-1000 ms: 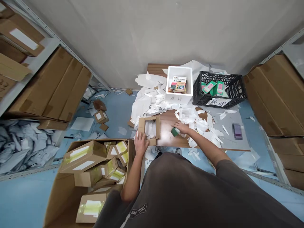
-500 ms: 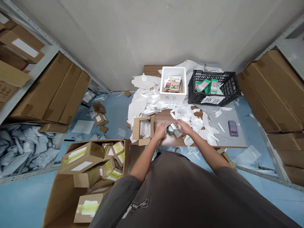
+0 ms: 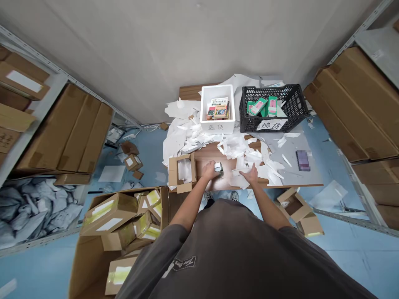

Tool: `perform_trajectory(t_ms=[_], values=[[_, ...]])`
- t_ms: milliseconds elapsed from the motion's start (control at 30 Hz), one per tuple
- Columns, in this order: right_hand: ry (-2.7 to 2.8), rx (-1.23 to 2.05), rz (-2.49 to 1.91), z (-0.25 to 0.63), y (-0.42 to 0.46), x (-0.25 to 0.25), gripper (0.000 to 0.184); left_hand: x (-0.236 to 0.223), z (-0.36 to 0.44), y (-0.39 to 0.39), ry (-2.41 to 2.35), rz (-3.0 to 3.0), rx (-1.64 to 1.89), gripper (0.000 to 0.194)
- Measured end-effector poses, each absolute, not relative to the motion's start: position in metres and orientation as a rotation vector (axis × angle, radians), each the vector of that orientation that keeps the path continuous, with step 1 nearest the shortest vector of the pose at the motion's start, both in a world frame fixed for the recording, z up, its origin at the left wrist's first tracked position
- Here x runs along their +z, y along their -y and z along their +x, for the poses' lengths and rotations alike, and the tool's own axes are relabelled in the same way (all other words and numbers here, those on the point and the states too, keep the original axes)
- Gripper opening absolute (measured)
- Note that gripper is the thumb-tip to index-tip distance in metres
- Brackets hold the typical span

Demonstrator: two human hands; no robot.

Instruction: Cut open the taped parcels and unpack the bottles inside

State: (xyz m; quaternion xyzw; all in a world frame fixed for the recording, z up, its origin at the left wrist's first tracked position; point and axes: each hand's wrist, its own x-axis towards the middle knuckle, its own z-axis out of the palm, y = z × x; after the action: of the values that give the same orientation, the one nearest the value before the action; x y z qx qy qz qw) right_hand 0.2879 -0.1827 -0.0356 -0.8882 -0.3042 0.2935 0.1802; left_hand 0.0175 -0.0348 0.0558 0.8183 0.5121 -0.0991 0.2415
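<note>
My left hand [image 3: 210, 170] is closed around the side of a small dark box [image 3: 218, 169] with a white piece at its top, on the brown table [image 3: 204, 155]. To the right, my right hand [image 3: 250, 176] has its thumb and fingers spread apart. It rests by a scrap of white paper [image 3: 240, 179], and a thin white strip lies at its thumb. An open cardboard box [image 3: 173, 174] with white wrapping inside stands just left of my left hand.
Behind lie torn paper [image 3: 235, 146], a white bin [image 3: 217, 127] of books and a black crate [image 3: 291, 116] with green-and-pink boxes. A purple blurred item [image 3: 303, 160] sits at right. A large carton [image 3: 89, 265] of parcels stands lower left; shelves flank both sides.
My right hand has moved away from the small box to the right, and its fingers have spread. My left hand stays at the box. The whole view has shifted slightly.
</note>
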Motion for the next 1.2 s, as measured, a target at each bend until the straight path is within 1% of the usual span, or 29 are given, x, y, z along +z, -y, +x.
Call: perform_trajectory(t_ms=[33,100,167,200,267,333,400,467,533,633,733,833,900,933,1000,1067,1200], values=[[0.828,0.779,-2.482,0.286,0.181,-0.035,0.114,0.055,0.021,0.040,-1.478,2.183,-0.273,0.071],[0.883,0.739,-2.364,0.276,0.174,-0.031,0.102,0.054,0.027,0.049,-1.604,2.099,-0.245,0.078],[1.089,0.854,-2.168,0.256,0.161,-0.027,0.091,0.053,0.031,0.054,-1.676,2.038,-0.180,0.083],[1.217,0.948,-2.053,0.243,0.153,-0.025,0.089,0.053,0.032,0.055,-1.687,2.015,-0.141,0.082],[1.453,1.060,-1.868,0.215,0.136,-0.022,0.097,0.054,0.031,0.054,-1.656,2.007,-0.072,0.072],[1.571,1.057,-1.806,0.191,0.122,-0.023,0.104,0.053,0.026,0.049,-1.574,2.052,-0.022,0.055],[1.579,1.025,-1.804,0.178,0.111,-0.026,0.102,0.052,0.018,0.042,-1.506,2.058,0.038,0.040],[1.561,1.038,-1.753,0.176,0.104,-0.033,0.097,0.047,0.008,0.036,-1.513,1.967,0.106,0.034],[1.558,1.099,-1.637,0.181,0.098,-0.041,0.093,0.039,0.000,0.034,-1.546,1.848,0.170,0.038],[1.550,1.226,-1.474,0.190,0.090,-0.048,0.090,0.022,-0.006,0.041,-1.490,1.748,0.322,0.052],[1.508,1.306,-1.433,0.194,0.086,-0.047,0.095,0.007,-0.006,0.054,-1.306,1.720,0.508,0.062],[1.424,1.391,-1.456,0.194,0.087,-0.039,0.097,-0.002,-0.008,0.061,-1.108,1.721,0.531,0.078],[1.358,1.467,-1.476,0.192,0.088,-0.033,0.089,-0.004,-0.012,0.061,-1.026,1.713,0.484,0.091],[1.329,1.486,-1.491,0.191,0.088,-0.030,0.083,-0.004,-0.014,0.059,-1.012,1.706,0.460,0.093],[1.279,1.464,-1.535,0.188,0.088,-0.027,0.072,-0.004,-0.017,0.055,-1.019,1.685,0.437,0.091],[1.228,1.401,-1.569,0.187,0.087,-0.024,0.066,-0.003,-0.019,0.051,-1.021,1.658,0.437,0.085],[1.146,1.386,-1.515,0.197,0.086,-0.017,0.050,-0.001,-0.022,0.047,-1.007,1.614,0.431,0.082]])
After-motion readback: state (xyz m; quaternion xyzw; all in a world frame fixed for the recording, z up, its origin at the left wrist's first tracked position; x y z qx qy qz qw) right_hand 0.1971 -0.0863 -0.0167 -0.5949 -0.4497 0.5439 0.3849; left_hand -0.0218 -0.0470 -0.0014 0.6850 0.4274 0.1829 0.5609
